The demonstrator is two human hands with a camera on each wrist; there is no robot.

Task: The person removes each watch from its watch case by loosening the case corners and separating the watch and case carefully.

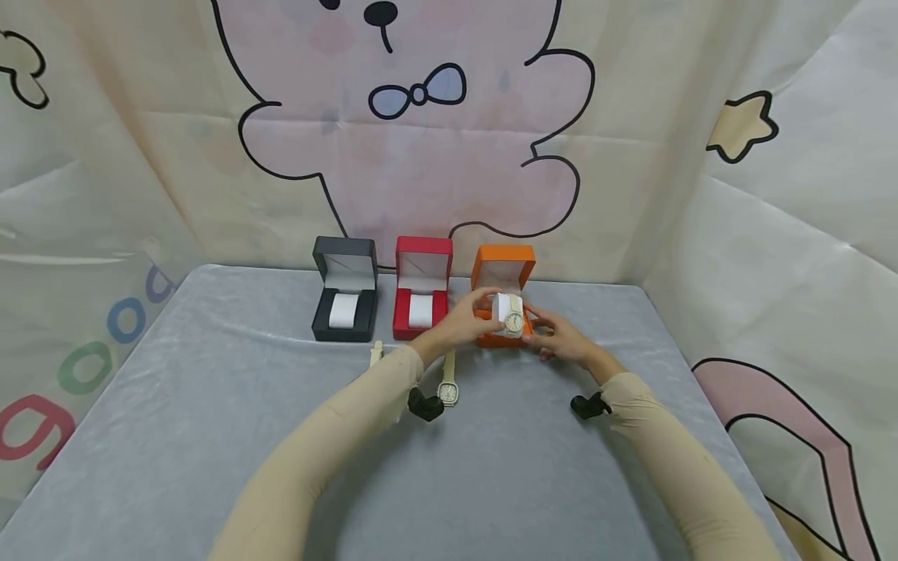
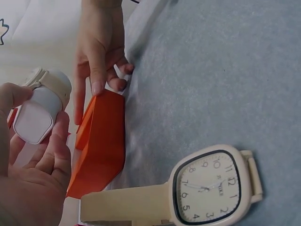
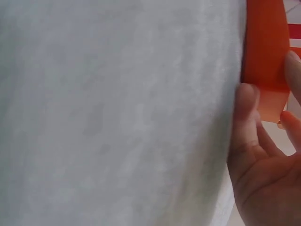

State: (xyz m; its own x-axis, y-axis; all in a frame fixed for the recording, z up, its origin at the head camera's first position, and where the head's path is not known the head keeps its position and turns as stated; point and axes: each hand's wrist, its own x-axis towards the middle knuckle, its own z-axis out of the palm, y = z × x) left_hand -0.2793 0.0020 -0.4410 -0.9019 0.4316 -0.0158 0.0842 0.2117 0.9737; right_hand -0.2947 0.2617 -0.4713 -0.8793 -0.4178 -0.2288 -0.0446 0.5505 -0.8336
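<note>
In the head view my left hand holds a white watch pillow by its ends, with a cream-strapped watch wrapped round it. The pillow is just above the open orange watch box. At that box's right side, my right hand holds the box's corner between thumb and fingers. In the right wrist view those fingers touch the orange wall. Another cream watch with a squarish face lies on the table under my left wrist. Part of a further cream strap shows beside my left forearm, which hides the rest.
Left of the orange box stand an open red watch box and an open black watch box, each with a white pillow inside. A grey cloth covers the table. Printed curtains hang behind and at both sides.
</note>
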